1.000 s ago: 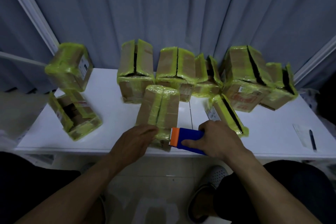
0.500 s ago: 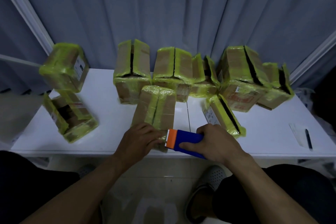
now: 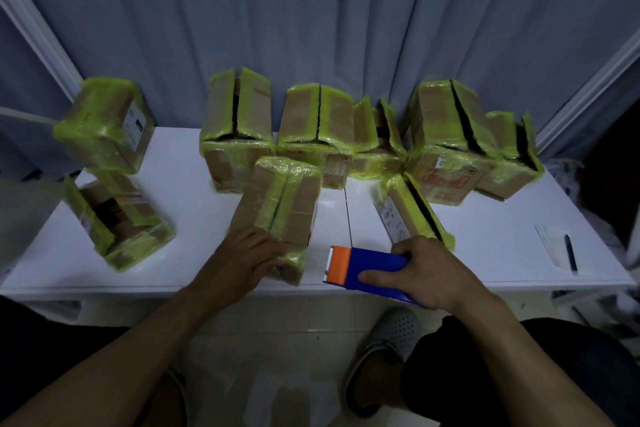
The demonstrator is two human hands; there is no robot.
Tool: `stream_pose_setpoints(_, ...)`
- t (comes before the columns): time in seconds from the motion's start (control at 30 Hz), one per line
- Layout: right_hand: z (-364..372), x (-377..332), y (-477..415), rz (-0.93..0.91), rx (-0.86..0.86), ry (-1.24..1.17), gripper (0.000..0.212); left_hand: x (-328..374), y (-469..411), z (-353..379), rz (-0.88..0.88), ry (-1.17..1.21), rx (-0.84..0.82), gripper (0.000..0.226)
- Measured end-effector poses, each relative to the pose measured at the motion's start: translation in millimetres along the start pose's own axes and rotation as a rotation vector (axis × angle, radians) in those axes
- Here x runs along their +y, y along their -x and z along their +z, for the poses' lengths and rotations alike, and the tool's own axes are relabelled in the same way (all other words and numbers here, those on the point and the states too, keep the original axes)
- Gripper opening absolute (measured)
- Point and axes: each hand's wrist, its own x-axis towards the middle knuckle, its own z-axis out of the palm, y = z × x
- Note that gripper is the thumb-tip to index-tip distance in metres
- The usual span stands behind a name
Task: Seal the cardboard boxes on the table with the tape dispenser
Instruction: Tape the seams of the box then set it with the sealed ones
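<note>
The tape dispenser point(image 3: 363, 269), blue with an orange head, sits in the right hand point(image 3: 427, 274) over the front edge of the white counter point(image 3: 502, 229). Its orange end points left toward the near box point(image 3: 282, 201), with a small gap between them. The right hand clasps the blue body from behind, thumb stretched along the near side, fingers curled over the far side, forearm running back to the lower right. The left hand point(image 3: 242, 258) grasps the near box at its closest end, fingers bent over the green-taped corner, wrist low at the counter's edge. The box's top seam is covered with green tape. Behind stands a row of boxes point(image 3: 311, 121) with dark open seams. Two more boxes point(image 3: 107, 163) are stacked at the left. A pen point(image 3: 570, 252) lies on paper at the far right.
</note>
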Motion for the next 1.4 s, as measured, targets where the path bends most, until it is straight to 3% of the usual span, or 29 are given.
stream_pose_setpoints(0.07,2,3,0,-0.005,-0.001,0.030,0.066,0,0,0,0.009,-0.022,-0.013,0.024)
stream_pose_setpoints(0.2,9,5,-3,-0.010,-0.013,0.088,0.068,8,-1,-1,-0.003,-0.103,-0.079,0.064)
stream_pose_setpoints(0.3,12,7,-6,-0.012,-0.020,0.109,0.064,8,-2,-1,-0.022,-0.108,-0.094,0.071)
stream_pose_setpoints(0.4,21,6,-11,-0.008,-0.029,0.144,0.062,10,-1,1,-0.040,-0.109,-0.090,0.064)
stream_pose_setpoints(0.53,34,1,-22,0.012,-0.016,0.176,0.062,14,0,0,-0.100,-0.041,-0.058,0.031)
stream_pose_setpoints(0.63,43,-3,-31,0.030,-0.016,0.185,0.065,17,-2,2,-0.158,-0.015,-0.042,0.036)
stream_pose_setpoints(0.87,39,-1,-41,0.063,-0.060,0.121,0.065,12,-1,9,-0.151,-0.039,-0.017,0.024)
stream_pose_setpoints(1.13,25,15,-24,0.103,-0.042,-0.095,0.060,14,-2,7,-0.170,-0.038,-0.023,0.025)
stream_pose_setpoints(1.4,44,0,-35,0.060,-0.001,0.153,0.065,17,-3,8,-0.176,-0.049,-0.017,0.030)
